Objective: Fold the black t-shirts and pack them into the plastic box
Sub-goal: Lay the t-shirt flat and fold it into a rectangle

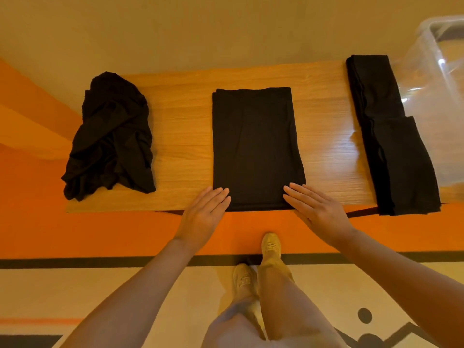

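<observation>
While both hands are lying flat at the near edge of the wooden table (180,136), a half-folded black t-shirt (253,146) is sitting at the middle of the tabletop as a long rectangle running from 6 o'clock toward 12 o'clock. The left hand (204,217) is resting at the shirt's near left corner, about 7 o'clock of the cloth, its fingers (221,197) straight and pressed together, their tips just touching the fabric's edge. The right hand (317,212) is mirroring it at 5 o'clock, fingers straight and slightly fanned, lying over the near right corner. Neither hand is pinching anything. Off at 9 o'clock from the flat shirt, a crumpled heap of black t-shirts (110,139) is waiting unfolded. Toward 3 o'clock, a stack of folded black t-shirts (391,136) is lying along the table's right end, and just beside it at 2 o'clock the clear plastic box (437,79) is standing. Below the table, at 6 o'clock, the person's tan shoes (270,243) are standing on an orange and cream floor (100,234).
</observation>
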